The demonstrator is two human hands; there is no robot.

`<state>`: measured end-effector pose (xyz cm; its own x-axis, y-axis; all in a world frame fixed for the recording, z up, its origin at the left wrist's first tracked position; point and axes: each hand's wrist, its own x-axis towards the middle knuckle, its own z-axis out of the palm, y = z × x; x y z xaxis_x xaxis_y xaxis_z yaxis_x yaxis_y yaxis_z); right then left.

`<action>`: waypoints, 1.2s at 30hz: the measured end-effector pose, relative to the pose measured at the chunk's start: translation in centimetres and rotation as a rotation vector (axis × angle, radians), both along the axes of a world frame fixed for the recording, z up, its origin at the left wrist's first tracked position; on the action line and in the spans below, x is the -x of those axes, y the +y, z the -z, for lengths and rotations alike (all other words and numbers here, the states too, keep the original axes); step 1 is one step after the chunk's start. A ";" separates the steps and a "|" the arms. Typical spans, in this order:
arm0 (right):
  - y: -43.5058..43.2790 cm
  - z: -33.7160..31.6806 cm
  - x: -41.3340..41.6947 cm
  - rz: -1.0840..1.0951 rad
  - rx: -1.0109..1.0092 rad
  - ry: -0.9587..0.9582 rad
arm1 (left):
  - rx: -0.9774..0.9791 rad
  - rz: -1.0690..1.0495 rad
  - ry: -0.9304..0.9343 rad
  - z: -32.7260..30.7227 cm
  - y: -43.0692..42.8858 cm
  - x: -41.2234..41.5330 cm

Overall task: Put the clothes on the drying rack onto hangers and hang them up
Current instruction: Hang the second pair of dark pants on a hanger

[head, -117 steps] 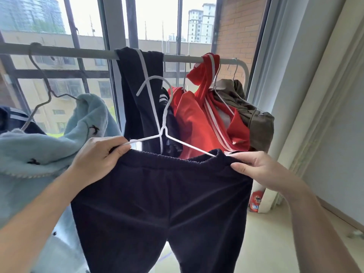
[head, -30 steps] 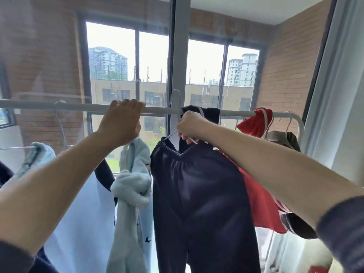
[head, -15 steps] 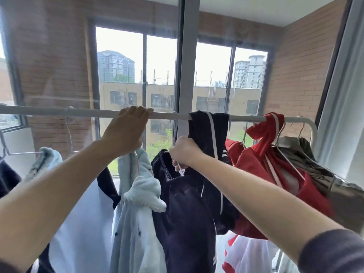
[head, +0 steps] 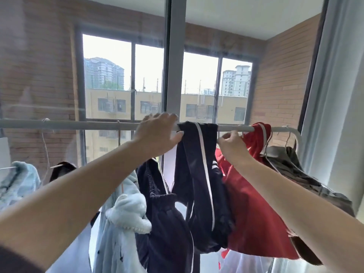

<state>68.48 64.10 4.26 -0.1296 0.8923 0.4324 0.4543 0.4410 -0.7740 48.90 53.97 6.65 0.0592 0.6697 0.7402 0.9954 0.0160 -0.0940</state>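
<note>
Reaching up and forward with both arms to the drying rail (head: 88, 126). Resting the left hand (head: 157, 133) on top of the rail, with fingers laid loosely over it and a little spread, gripping nothing. Touching, with the thumb, the left edge of the navy striped garment (head: 197, 154) draped over the rail. Holding the right hand (head: 232, 143) just under the rail on the other side of that garment, between it and the red garment (head: 248, 194) — with fingers curled and thumb pressed to forefinger. Cannot tell what is pinched there, if anything: too small and blurred against the cloth.

Hanging below the left wrist: dark trousers (head: 163, 223) with bunched waistband, top hidden behind the wrist, so no telling how hung. Just left of them, a pale blue fleece (head: 126, 223), partly behind the left forearm. Further left, another pale blue piece (head: 17, 182), cut off by the frame edge. At the far right end of the rail, an olive-brown garment (head: 295, 170) — lower part covered by the right forearm. At the bottom left corner, a dark sleeve (head: 15, 261), cropped.
</note>
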 end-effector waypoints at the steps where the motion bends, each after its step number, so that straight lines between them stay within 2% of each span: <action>1: 0.8 0.5 0.2 -0.029 0.141 -0.028 | 0.015 0.003 0.011 -0.2 1.2 -0.8; 3: 2.2 1.4 0.8 -0.080 0.387 -0.160 | 0.074 -0.039 0.029 -1.0 3.4 -2.1; 6: 2.8 2.8 1.5 -0.065 0.519 -0.300 | 0.215 -0.086 0.038 -1.5 5.7 -3.3; 10: 2.5 3.7 1.9 -0.107 0.463 -0.308 | 0.184 -0.020 0.076 -1.8 6.5 -3.6; 14: 4.1 2.0 1.9 -0.087 0.238 -0.245 | 0.084 0.091 0.130 -1.9 6.5 -2.5; 15: 4.3 1.0 1.7 -0.078 0.197 -0.231 | 0.066 0.090 0.044 -2.1 6.6 -2.5; 17: 4.7 -0.3 1.3 -0.070 0.136 -0.345 | 0.035 0.176 -0.186 -2.0 6.5 -2.7; 19: 5.3 -0.7 1.5 -0.053 0.220 -0.286 | -0.036 0.261 -0.423 -2.0 6.6 -3.0; 20: 5.9 -0.3 1.6 -0.041 0.219 -0.339 | -0.071 0.296 -0.509 -2.0 6.5 -3.1; 25: 6.3 4.4 2.2 -0.022 0.317 -0.447 | -0.204 0.478 -0.700 -1.5 4.9 -4.1; 28: 5.1 7.4 1.0 -0.024 0.340 -0.445 | -0.137 0.503 -0.702 0.5 3.8 -4.9; 31: 3.3 9.0 -0.9 -0.075 0.269 -0.399 | -0.027 0.440 -0.685 3.0 3.0 -5.8; 36: 0.3 9.7 -5.1 -0.152 0.162 -0.263 | 0.286 0.250 -0.620 5.3 2.6 -8.2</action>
<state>73.58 64.43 -5.43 -0.3549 0.9084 0.2211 0.5861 0.4004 -0.7044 57.05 56.56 1.37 -0.1380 0.8635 0.4851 0.8379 -0.1594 0.5221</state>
